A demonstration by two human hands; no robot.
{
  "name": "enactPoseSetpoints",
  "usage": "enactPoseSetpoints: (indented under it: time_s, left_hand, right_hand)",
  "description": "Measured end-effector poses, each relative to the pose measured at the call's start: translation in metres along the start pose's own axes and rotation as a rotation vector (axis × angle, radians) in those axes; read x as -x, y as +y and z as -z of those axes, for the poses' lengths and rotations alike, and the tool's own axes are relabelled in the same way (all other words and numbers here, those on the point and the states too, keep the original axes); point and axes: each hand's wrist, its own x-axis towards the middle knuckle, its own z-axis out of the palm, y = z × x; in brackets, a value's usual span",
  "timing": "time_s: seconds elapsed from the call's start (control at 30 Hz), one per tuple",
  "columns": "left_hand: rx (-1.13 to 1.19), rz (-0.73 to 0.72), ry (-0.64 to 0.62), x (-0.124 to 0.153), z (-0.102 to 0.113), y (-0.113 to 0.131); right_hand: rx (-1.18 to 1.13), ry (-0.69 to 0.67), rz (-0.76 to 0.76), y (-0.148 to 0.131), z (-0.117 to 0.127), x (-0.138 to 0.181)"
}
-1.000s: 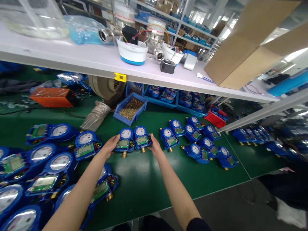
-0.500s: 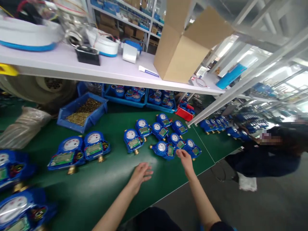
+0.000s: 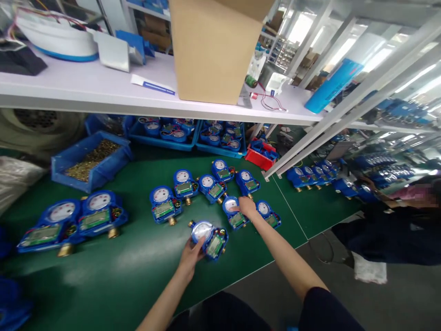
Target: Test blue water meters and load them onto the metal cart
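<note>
My left hand grips the near edge of a blue water meter with its thumb on the white dial. That meter lies turned at an angle, its green circuit board to the right and a brass fitting at the upper left. Farther off, my right hand has its fingers closed around the upper right side of a second water meter. Its fingertips are partly hidden. Close to that hand sit a water meter on the right and another water meter just behind.
Several more meters stand on the green table. A blue bin holds small brass parts; blue trays and a red bin line the back. Overhead runs a shelf with a cardboard box. A co-worker sits at right.
My left hand has moved from bare table onto the nearest meter, which now lies nearer me, pulled out from the group. My right hand has shifted back onto another meter. The view has turned right.
</note>
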Motion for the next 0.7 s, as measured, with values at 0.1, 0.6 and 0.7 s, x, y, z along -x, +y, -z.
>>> enactPoseSetpoints:
  time_s: [0.1, 0.6, 0.7]
  left_hand:
    - [0.035, 0.007, 0.047, 0.029, 0.051, -0.013]
    - [0.251, -0.077, 0.504, 0.102, 0.273, 0.016]
    - [0.258, -0.117, 0.508, 0.099, 0.302, 0.035]
  right_hand:
    - [-0.025, -0.099, -0.023, 0.007, -0.008, 0.005]
    - [-0.304, -0.259, -0.254, 0.025, -0.029, 0.129]
    - [-0.479, -0.366, -0.293, -0.004, -0.065, 0.174]
